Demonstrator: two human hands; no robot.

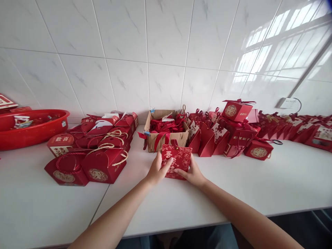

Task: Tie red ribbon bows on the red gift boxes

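Note:
Between my two hands is a red gift box (183, 156) with pale printed characters and a floral pattern. A ribbon and a small gold-coloured bead show at its top edge. My left hand (156, 170) grips its left side, thumb across the front. The right side is held by my right hand (195, 174), its thumb also lying on the front face. The fingers behind the box are hidden. Just beyond it stands a cardboard box (181, 139) filled with red ribbons (162, 125), some draped over its edge.
Red gift boxes with rope handles (103, 169) stand on the left of the white table (145, 214). A red plastic basin (52, 126) is at the far left. Upright red gift bags (207, 140) and stacked boxes (237, 110) line the tiled wall on the right.

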